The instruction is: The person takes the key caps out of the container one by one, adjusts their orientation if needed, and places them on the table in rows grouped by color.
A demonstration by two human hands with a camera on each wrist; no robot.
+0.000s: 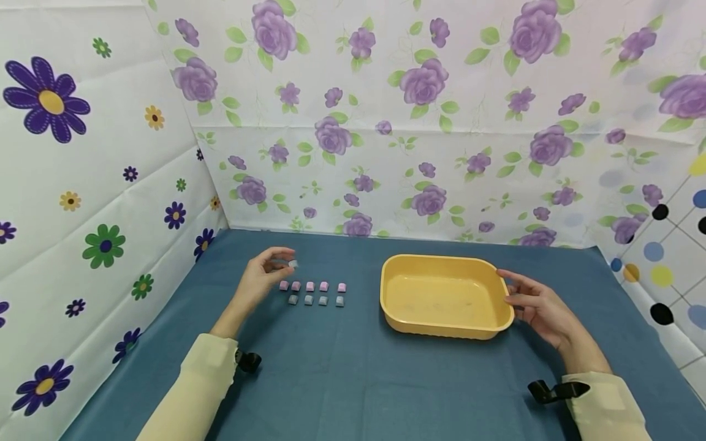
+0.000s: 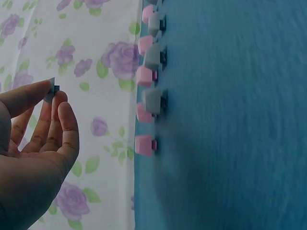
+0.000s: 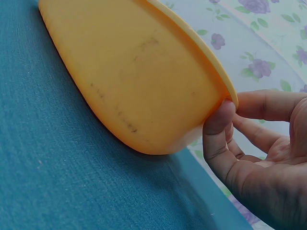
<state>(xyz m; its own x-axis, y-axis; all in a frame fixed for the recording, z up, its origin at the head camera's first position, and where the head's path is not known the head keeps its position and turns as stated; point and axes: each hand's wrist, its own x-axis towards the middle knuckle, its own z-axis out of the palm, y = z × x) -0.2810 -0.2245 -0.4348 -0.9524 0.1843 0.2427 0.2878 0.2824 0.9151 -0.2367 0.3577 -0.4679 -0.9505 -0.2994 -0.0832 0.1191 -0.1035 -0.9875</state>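
My left hand [image 1: 261, 274] pinches a grey keycap [image 2: 51, 90] between thumb and fingertips, raised above the table. Just below and to the right of it, small keycaps stand in two rows: a back row of several pink keycaps [image 1: 311, 286] and a front row of several grey keycaps [image 1: 323, 301]. In both rows a wider gap sets the rightmost keycap apart. At the right, a yellow plastic basin [image 1: 447, 328] sits on the table with nothing in it. My right hand [image 1: 543, 309] grips its right rim, thumb and fingers pinching the edge in the right wrist view.
A blue cloth [image 1: 353, 380] covers the table. Behind it hangs a white curtain with purple roses [image 1: 331, 135]. A flower-print sheet [image 1: 105, 245] borders the left side, and a dotted sheet [image 1: 670, 269] the right. Each wrist wears a small black camera [image 1: 557, 391].
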